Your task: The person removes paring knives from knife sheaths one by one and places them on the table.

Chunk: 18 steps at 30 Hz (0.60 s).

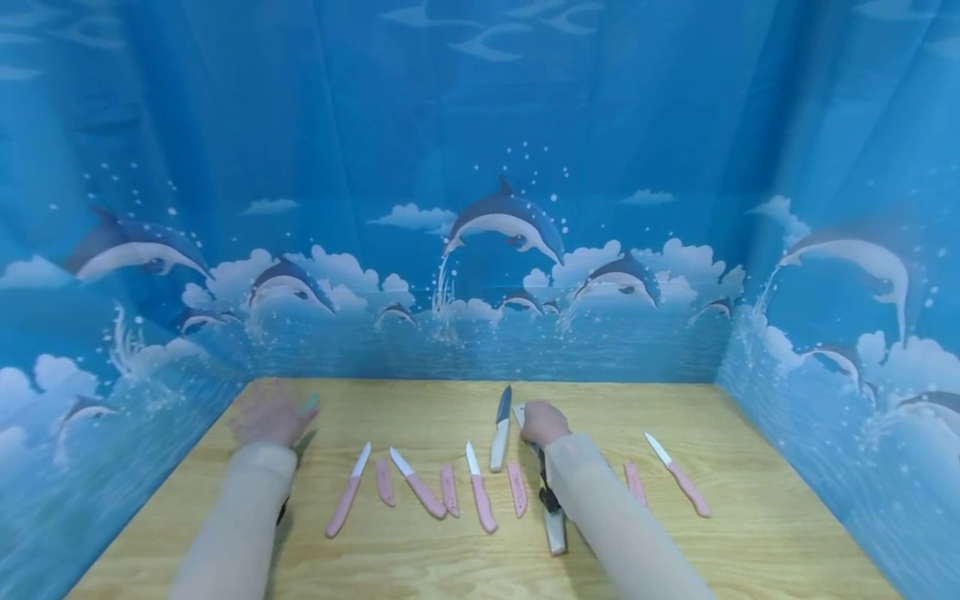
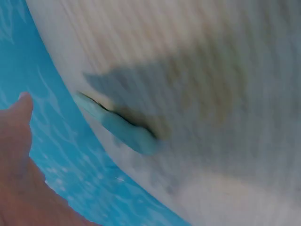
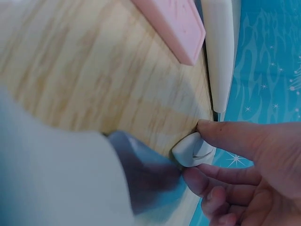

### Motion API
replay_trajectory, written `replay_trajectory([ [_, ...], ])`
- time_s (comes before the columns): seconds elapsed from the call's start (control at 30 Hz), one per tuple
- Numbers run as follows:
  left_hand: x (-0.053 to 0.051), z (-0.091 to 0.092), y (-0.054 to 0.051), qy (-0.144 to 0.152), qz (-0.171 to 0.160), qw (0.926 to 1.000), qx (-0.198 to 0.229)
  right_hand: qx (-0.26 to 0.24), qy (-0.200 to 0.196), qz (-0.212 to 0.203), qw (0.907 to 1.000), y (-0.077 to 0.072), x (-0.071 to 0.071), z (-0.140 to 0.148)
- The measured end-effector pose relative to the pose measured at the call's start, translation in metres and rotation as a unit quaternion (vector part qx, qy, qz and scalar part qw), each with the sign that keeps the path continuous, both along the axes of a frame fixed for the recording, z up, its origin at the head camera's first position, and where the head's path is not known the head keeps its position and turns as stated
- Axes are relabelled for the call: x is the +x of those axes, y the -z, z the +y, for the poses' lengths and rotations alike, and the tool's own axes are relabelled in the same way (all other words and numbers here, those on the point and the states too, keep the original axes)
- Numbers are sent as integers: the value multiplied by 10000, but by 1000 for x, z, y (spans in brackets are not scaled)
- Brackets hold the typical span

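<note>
My left hand [image 1: 270,414] is blurred over the far left of the table. Apart from it, a slim teal thing [image 2: 124,127] with a dark slit along one side lies on the wood; its kind is unclear. My right hand [image 1: 545,422] pinches a small white piece with a slit, apparently a knife sheath [image 3: 190,149], between thumb and fingers. Close by lies a white-handled knife, its grey blade [image 3: 146,174] pointing to the hand and its handle [image 1: 555,537] under my forearm. Another white-handled knife [image 1: 498,446] with a dark blade lies just left of the hand.
Several pink-handled knives lie with bare blades, one [image 1: 348,492] at the left and one [image 1: 678,475] at the right. Pink sheaths [image 1: 517,490] lie between them. Blue dolphin-print curtains [image 1: 480,333] enclose the wooden table [image 1: 420,575] at back and sides.
</note>
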<state>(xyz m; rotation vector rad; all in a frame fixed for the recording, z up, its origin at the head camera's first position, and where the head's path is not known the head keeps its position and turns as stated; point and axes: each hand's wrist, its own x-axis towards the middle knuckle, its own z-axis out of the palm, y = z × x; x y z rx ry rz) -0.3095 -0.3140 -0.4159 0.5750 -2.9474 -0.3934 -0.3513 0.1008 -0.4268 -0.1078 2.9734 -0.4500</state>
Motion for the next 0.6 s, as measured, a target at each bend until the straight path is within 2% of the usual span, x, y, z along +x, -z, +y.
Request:
replay_trajectory([
  [0.1,5,-12,7,-193,8,9993,312,21,-11,-6,10000,0,1,0],
  [0.2,10,-21,10,-226,-223,9977,595,47,-33,32,10000,0,2,0],
  [0.33,17,-25,13,-39,-570,9946,865,55,-42,20,10000,0,3,0],
  [0.47,23,-19,11,106,-768,9902,1163,95,-12,4,10000,0,2,0],
  [0.5,23,-16,10,139,-829,9894,1184,93,-5,1,10000,-1,2,0],
  [0.6,26,-10,7,454,-1083,9894,859,85,12,21,10000,-1,1,0],
])
